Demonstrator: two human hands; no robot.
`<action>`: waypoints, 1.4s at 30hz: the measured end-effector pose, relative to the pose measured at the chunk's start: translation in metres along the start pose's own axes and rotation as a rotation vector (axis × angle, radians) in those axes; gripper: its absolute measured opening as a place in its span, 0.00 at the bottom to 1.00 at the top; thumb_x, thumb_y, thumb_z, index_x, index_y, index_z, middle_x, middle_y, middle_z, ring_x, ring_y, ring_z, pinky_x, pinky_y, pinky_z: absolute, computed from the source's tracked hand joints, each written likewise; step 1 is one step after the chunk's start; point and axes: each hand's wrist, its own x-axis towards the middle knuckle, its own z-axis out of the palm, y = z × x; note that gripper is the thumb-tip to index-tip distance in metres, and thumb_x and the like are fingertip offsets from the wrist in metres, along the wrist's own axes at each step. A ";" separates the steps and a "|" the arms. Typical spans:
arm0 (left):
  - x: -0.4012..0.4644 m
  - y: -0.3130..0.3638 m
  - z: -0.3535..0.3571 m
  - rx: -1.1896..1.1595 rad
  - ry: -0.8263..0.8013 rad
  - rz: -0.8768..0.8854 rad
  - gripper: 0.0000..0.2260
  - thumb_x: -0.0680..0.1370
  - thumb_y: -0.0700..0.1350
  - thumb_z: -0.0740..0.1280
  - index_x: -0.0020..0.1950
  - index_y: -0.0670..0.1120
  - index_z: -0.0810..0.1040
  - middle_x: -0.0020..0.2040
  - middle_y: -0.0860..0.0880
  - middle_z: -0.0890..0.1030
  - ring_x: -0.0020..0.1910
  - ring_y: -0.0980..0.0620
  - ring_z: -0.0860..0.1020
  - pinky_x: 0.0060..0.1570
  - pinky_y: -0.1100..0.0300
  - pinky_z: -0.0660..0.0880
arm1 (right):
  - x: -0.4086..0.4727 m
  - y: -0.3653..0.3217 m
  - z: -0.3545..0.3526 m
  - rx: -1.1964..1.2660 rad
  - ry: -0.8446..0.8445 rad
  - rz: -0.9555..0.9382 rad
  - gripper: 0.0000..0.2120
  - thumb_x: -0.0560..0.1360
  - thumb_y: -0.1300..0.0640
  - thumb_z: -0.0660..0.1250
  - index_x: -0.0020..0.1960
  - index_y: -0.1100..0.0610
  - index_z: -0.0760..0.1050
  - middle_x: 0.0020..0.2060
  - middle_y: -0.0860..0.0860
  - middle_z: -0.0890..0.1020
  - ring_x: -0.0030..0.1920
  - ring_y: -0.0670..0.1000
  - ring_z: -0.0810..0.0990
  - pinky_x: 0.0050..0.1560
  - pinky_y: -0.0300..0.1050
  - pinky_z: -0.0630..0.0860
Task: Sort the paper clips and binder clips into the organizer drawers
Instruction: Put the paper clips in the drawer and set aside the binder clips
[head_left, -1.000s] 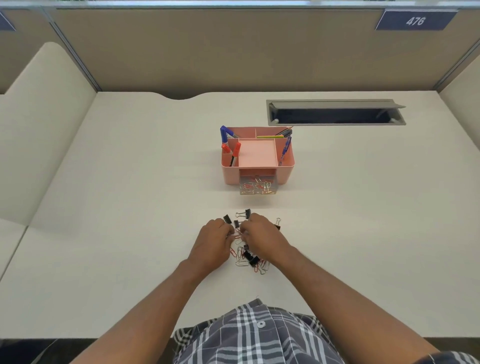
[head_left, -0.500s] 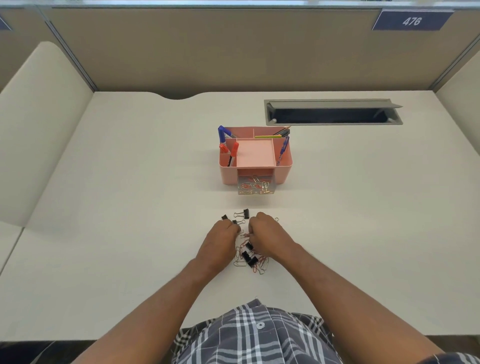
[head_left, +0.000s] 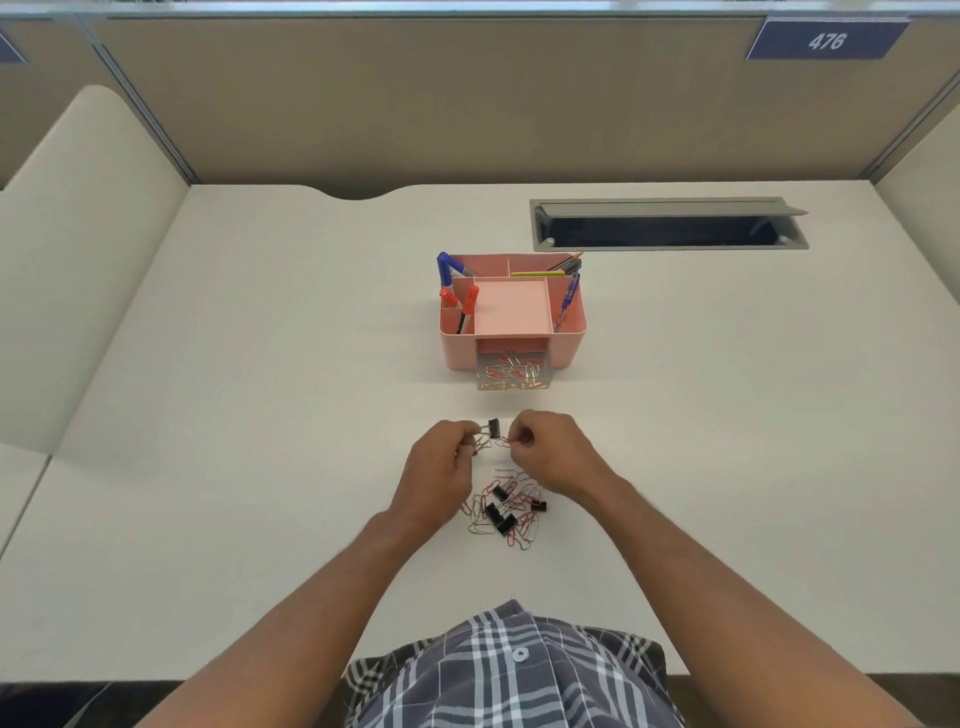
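Landmark: pink organizer (head_left: 569, 332), set mid-desk, its clear drawer (head_left: 511, 375) pulled out toward the viewer.
Drawer contents: paper clips, red and silver, already a good layer; no binder clips made out in it.
Loose pile (head_left: 506, 506): well in front of the organizer, nearer the viewer; mixed paper clips with several black binder clips among them.
Left hand (head_left: 439, 465): between pile and organizer, fingers curled and pinched on a small bunch of paper clips (head_left: 480, 442), a black binder clip (head_left: 493, 427) at its fingertips.
Right hand (head_left: 553, 452): level with the left, just beside it, pinched on a red paper clip (head_left: 503, 442); the two hands close together, apparently teasing linked clips apart.
Handling, paper clips: judged very light, thin, springy wire; prone to hooking into one another; best pinched by the loop and slid free, not yanked.
Handling, binder clips: stiff, heavier, smooth black body; easiest taken by the body or the folded wire handles.
Hidden: exact grip inside the curled fingers; whether the binder clip is held or merely snagged on the bunch cannot be told.
Hard to make out: any second drawer for binder clips; only the one open drawer shows.
Cut off: elbows and lap edge, at the near desk edge.
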 end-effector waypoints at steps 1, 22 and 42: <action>0.004 0.004 -0.001 -0.014 0.015 0.007 0.10 0.79 0.35 0.64 0.59 0.42 0.79 0.50 0.49 0.81 0.47 0.53 0.78 0.50 0.59 0.76 | 0.001 -0.001 -0.006 0.045 0.028 0.004 0.06 0.72 0.60 0.64 0.43 0.52 0.79 0.38 0.44 0.80 0.39 0.46 0.79 0.40 0.41 0.77; 0.092 0.046 -0.011 -0.014 0.069 0.121 0.10 0.79 0.34 0.63 0.56 0.44 0.78 0.47 0.49 0.80 0.46 0.53 0.78 0.46 0.64 0.77 | 0.039 -0.021 -0.058 0.104 0.381 -0.097 0.08 0.76 0.62 0.64 0.50 0.56 0.81 0.43 0.51 0.83 0.43 0.49 0.79 0.44 0.41 0.76; 0.006 -0.015 0.022 0.431 -0.373 0.199 0.10 0.78 0.40 0.64 0.58 0.44 0.78 0.50 0.47 0.74 0.50 0.47 0.73 0.46 0.53 0.74 | -0.026 0.026 0.030 -0.338 -0.017 -0.077 0.06 0.78 0.58 0.62 0.50 0.58 0.77 0.48 0.53 0.74 0.47 0.56 0.76 0.46 0.50 0.75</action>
